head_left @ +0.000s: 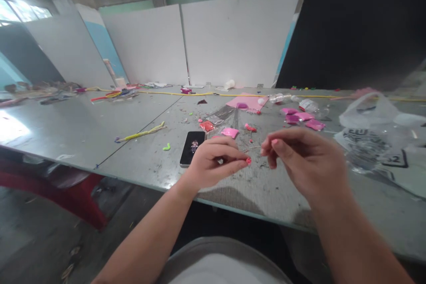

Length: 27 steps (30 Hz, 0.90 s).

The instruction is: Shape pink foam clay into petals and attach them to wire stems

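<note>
Between the thumb and fingertips of my left hand is a small piece of pink-red modelling clay. My right hand hovers just to its right, apart from it, with the fingers curled towards the thumb. A pink spot shows at the right thumb tip; whether it is clay cannot be made out. A thin pale stick reaches to the right fingertips, and I cannot tell if they grip it. Just beyond the hands lie a small red clay figure and a pink packet. Left of my left hand is a phone.
Pink packets and a clear plastic bottle lie at the back right. A white plastic bag stands at the right. A yellow-green twisted strip lies left. White panels rise behind the grey table. A red stool stands below.
</note>
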Each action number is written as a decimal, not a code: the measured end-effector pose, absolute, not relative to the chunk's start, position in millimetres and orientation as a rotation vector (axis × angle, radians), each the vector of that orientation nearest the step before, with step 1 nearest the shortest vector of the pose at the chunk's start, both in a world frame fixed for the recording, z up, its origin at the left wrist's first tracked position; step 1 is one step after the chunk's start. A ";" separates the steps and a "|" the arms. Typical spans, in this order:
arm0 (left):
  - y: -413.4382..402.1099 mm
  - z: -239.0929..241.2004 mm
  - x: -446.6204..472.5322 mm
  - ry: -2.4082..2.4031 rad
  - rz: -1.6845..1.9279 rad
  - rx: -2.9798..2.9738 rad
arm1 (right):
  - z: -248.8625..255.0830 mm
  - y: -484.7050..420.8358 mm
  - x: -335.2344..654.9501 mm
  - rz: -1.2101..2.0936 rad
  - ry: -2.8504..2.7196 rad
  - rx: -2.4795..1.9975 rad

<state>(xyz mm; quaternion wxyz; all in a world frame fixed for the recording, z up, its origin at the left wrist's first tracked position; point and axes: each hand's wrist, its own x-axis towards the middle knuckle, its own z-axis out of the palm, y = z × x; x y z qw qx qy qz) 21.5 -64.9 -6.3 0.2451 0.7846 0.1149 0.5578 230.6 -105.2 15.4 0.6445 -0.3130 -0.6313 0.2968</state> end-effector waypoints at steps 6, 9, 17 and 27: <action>-100.4 2.5 20.5 0.211 1.768 2.078 | 10.5 -157.2 212.9 0.575 -1.523 -0.804; -108.7 3.7 21.2 0.220 1.811 2.064 | 10.7 -168.5 207.4 0.530 -1.552 -0.810; -118.7 3.7 23.9 0.255 1.894 2.034 | 14.1 -176.7 203.1 0.357 -1.595 -0.862; -129.1 3.4 25.2 0.307 2.009 2.093 | 22.4 -195.0 181.0 0.288 -1.433 -1.015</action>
